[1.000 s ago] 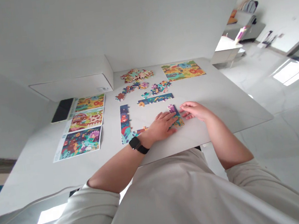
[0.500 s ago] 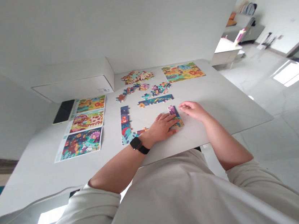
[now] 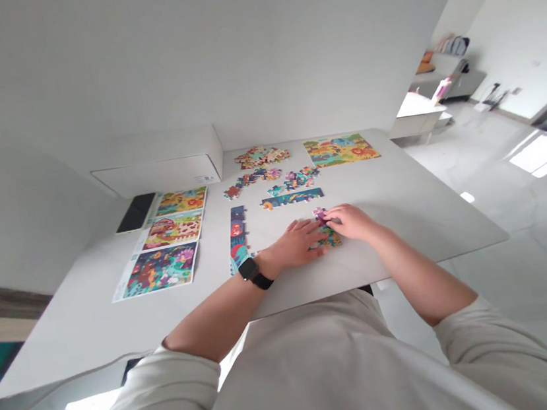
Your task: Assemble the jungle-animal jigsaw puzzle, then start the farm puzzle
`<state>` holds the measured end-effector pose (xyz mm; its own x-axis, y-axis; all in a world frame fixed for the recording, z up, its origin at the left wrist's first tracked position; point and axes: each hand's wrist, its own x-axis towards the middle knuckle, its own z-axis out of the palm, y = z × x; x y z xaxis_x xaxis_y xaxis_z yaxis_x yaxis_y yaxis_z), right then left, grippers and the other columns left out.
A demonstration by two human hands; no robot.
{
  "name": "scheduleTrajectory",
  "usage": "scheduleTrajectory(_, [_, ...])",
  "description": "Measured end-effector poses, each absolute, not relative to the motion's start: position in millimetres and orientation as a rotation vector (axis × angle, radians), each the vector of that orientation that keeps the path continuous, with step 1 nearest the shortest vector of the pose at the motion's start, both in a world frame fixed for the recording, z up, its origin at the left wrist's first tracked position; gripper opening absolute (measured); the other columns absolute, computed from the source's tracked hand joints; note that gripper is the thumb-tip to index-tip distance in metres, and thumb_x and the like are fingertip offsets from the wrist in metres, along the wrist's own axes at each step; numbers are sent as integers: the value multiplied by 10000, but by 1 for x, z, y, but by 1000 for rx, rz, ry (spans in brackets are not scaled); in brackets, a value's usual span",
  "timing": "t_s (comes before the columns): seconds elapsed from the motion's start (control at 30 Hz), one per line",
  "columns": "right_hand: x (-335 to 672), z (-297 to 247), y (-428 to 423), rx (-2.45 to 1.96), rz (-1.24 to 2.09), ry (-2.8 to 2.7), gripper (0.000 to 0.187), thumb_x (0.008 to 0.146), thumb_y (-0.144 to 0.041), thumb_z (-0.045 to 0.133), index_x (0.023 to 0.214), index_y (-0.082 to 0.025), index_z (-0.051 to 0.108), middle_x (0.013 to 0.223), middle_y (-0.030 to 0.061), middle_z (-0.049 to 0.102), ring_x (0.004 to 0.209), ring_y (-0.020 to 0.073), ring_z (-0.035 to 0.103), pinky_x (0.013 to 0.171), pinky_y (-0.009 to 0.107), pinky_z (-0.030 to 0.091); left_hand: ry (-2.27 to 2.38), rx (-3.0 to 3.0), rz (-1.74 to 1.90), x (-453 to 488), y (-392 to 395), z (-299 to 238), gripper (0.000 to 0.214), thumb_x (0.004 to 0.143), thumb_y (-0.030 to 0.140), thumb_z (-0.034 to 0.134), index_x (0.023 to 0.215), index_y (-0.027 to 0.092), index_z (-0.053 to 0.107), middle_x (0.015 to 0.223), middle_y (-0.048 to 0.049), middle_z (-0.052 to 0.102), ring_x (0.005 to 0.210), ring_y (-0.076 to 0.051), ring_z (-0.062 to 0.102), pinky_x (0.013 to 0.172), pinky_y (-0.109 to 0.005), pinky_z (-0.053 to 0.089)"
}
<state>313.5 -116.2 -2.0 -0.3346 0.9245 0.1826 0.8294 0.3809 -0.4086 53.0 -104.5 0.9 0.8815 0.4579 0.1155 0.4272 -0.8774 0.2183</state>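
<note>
My left hand (image 3: 298,245), below a black smartwatch (image 3: 249,269), lies flat with fingers spread over the lower part of a joined puzzle section (image 3: 333,237). Its palm hides part of that section. At the top of the section, my right hand (image 3: 352,220) has its fingertips closed on a purple puzzle piece (image 3: 319,213). To the left is a joined vertical puzzle strip (image 3: 237,233), its lower end partly behind my left wrist. Farther back lies a joined horizontal strip (image 3: 297,197).
Loose puzzle pieces (image 3: 300,178) and a larger pile (image 3: 260,157) lie toward the back. A finished animal puzzle (image 3: 341,149) is at back right. At left are a picture sheet (image 3: 162,268), a phone (image 3: 135,213) and a white box (image 3: 155,174). The table's right edge borders the floor.
My right hand has moved left onto the purple piece from just beside it. My left hand stays on the section. The whole view has shifted slightly as the head moved.
</note>
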Motion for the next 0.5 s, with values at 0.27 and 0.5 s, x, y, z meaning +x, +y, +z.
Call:
scheduleTrajectory(0.27, [332, 43, -46, -1726, 261, -2094, 382, 882, -137, 737, 1235, -268, 800, 1269, 72, 783, 1050, 232, 759, 1019, 388, 585, 965, 2746, 511, -3, -8, 45, 442, 973, 442, 642, 1351, 221, 708, 1407, -108, 709, 1320, -295, 645, 1170, -439, 478])
scheduleTrajectory(0.5, [322, 11, -5, -1850, 282, -2115, 328, 804, -88, 786, 1085, -247, 843, 1135, 80, 809, 992, 231, 755, 955, 330, 578, 1168, 2683, 476, -34, 29, 21, 432, 941, 399, 652, 1328, 212, 699, 1389, -116, 713, 1314, -305, 650, 1160, -438, 485])
